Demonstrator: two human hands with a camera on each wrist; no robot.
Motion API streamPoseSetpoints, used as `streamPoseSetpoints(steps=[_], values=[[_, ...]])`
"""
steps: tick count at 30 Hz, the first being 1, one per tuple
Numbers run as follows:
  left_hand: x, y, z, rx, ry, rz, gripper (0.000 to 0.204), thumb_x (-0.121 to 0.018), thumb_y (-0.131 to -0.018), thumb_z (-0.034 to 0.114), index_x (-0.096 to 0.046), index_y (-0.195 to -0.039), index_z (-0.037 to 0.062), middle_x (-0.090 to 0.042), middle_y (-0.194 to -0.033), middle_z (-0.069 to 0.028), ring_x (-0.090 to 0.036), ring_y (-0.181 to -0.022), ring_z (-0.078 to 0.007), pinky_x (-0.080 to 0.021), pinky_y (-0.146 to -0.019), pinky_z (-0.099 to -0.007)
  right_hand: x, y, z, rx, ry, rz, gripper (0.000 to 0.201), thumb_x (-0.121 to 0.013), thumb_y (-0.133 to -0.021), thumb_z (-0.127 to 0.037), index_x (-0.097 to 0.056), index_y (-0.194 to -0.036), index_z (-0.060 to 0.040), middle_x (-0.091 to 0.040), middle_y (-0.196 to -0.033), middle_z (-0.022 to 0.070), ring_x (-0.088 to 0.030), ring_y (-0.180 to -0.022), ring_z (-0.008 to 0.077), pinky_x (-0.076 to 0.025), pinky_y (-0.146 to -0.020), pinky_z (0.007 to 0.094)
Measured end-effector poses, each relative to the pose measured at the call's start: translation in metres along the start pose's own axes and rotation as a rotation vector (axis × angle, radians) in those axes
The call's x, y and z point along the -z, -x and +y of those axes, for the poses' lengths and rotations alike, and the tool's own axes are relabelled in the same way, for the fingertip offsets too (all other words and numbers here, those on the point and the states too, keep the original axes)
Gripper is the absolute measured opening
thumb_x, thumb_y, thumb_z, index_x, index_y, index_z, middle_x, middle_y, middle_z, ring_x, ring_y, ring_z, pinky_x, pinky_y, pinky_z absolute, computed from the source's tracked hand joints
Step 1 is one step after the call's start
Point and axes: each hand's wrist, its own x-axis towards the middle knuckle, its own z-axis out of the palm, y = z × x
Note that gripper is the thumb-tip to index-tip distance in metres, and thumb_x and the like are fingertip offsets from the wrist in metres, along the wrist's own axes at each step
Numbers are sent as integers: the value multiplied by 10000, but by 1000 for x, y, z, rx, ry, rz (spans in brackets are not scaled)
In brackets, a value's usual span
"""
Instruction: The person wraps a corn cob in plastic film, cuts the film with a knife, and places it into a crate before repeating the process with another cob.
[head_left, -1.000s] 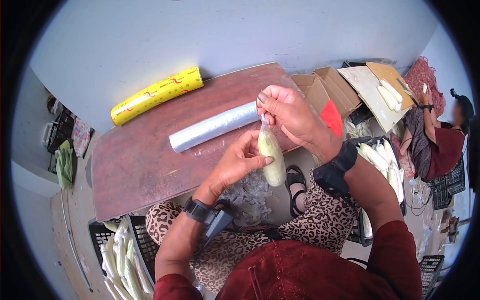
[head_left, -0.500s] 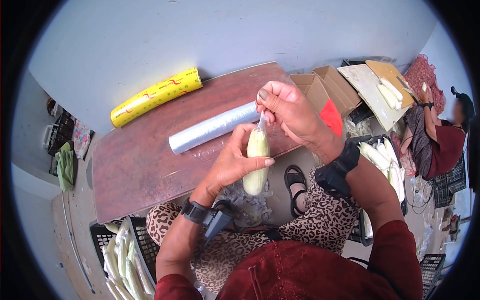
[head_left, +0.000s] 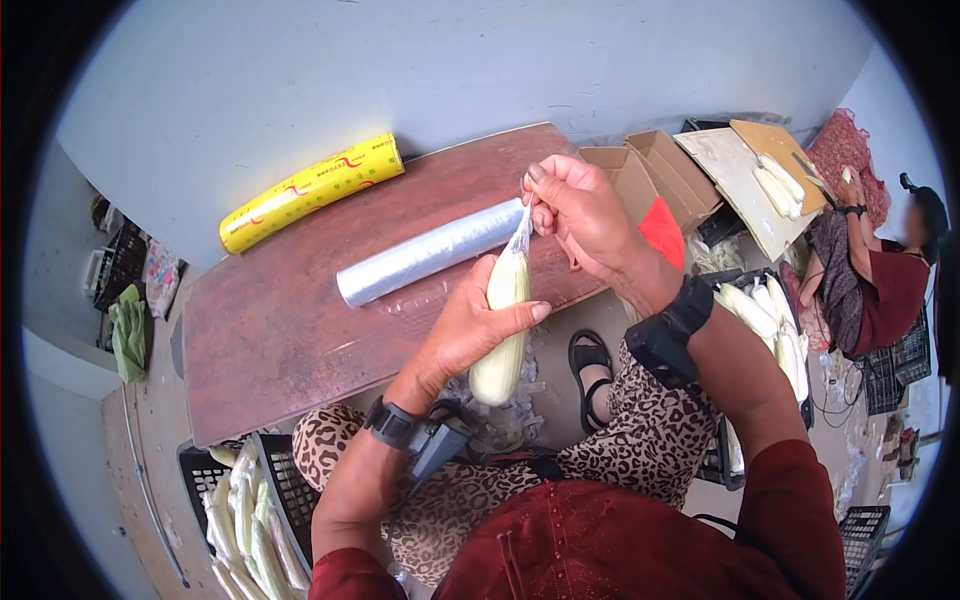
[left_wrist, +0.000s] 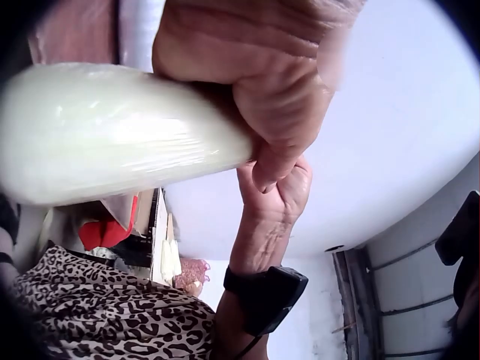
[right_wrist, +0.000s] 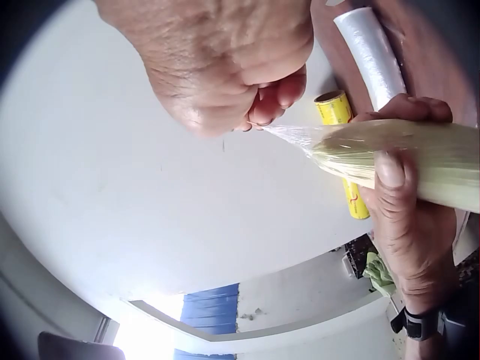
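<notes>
- Head view: the left hand (head_left: 468, 325) curls thumb and fingers round 1 film-wrapped ear of corn (head_left: 495, 370), tilted, near the edge of the table (head_left: 290, 350).
- The right hand (head_left: 583, 215), fingers bent in, pinches the film's gathered end (head_left: 521, 232).
- Doing this well likely calls for a taut film neck and a light, even grip.
- 1 left crate (head_left: 285, 474) and 1 right crate (head_left: 714, 468) hold pale ears; the cardboard box's (head_left: 676, 178) contents cannot be told.
</notes>
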Motion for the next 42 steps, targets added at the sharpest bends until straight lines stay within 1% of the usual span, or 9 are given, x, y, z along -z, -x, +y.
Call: streamPoseSetpoints(steps=[3, 6, 9, 12, 18, 27, 30, 38, 42], values=[[-1, 4, 3, -2, 2, -28, 667, -740, -850, 273, -402, -1379, 46, -587, -949, -21, -563, -896, -114, -482, -808, -289, 1, -1, 0, -15, 3, 21, 156, -546, -988, -160, -560, -908, -26, -568, -825, 42, -481, -646, 59, -417, -593, 196], [0, 4, -3, -58, 79, -64, 605, -654, -915, 333, -404, -1390, 53, -577, -1015, -35, -552, -943, -117, -474, -833, -294, -3, 0, -2, -21, 29, 23, 151, -545, -988, -153, -561, -909, -25, -571, -829, 44, -484, -645, 59, -418, -593, 192], [3, 2, -10, -100, 90, -75, 504, -563, -968, 360, -445, -1353, 57, -567, -1088, -46, -540, -990, -127, -457, -875, -298, -5, 1, -2, -33, 52, 21, 150, -544, -988, -151, -564, -912, -23, -573, -829, 44, -484, -644, 57, -419, -592, 189], [3, 4, -7, -88, 102, -79, 445, -553, -973, 329, -482, -1316, 55, -568, -1121, -40, -536, -1019, -134, -437, -920, -301, -5, 1, -2, -32, 63, 34, 148, -545, -988, -151, -569, -919, -22, -575, -824, 43, -482, -641, 53, -421, -591, 187], [5, 2, -9, -65, 78, -153, 429, -605, -935, 204, -485, -1318, 52, -570, -1144, -18, -533, -1057, -126, -418, -957, -297, -5, 4, -5, -32, 89, 26, 155, -556, -985, -167, -573, -924, -26, -583, -822, 32, -485, -643, 44, -424, -588, 184], [5, 0, -11, -53, 99, -139, 485, -668, -884, 84, -469, -1326, 58, -570, -1150, -3, -531, -1069, -115, -424, -961, -304, -13, 10, -9, -55, 156, -21, 182, -559, -984, -196, -578, -907, -32, -573, -795, 3, -482, -636, 34, -419, -584, 196], [4, -1, -16, -83, 46, -88, 393, -713, -846, 85, -531, -1193, 62, -599, -1038, -6, -574, -946, -112, -477, -859, -288, -19, 13, -9, -44, 177, -43, 190, -555, -980, -195, -588, -889, -33, -577, -767, -9, -477, -619, 21, -422, -561, 206], [4, 0, -16, -61, -110, -104, 470, -797, -774, 149, -558, -1165, 43, -623, -998, -44, -593, -921, -153, -497, -834, -321, -27, 17, -5, -64, 221, -127, 181, -556, -979, -187, -585, -889, -32, -576, -766, -19, -478, -622, 13, -424, -559, 194], [4, -1, -16, -60, -206, -79, 517, -811, -755, 175, -545, -1174, 28, -622, -994, -70, -595, -923, -174, -496, -842, -333, -27, 18, -6, -102, 254, -167, 151, -537, -992, -165, -578, -935, -31, -584, -822, 6, -490, -653, 20, -425, -613, 192]])
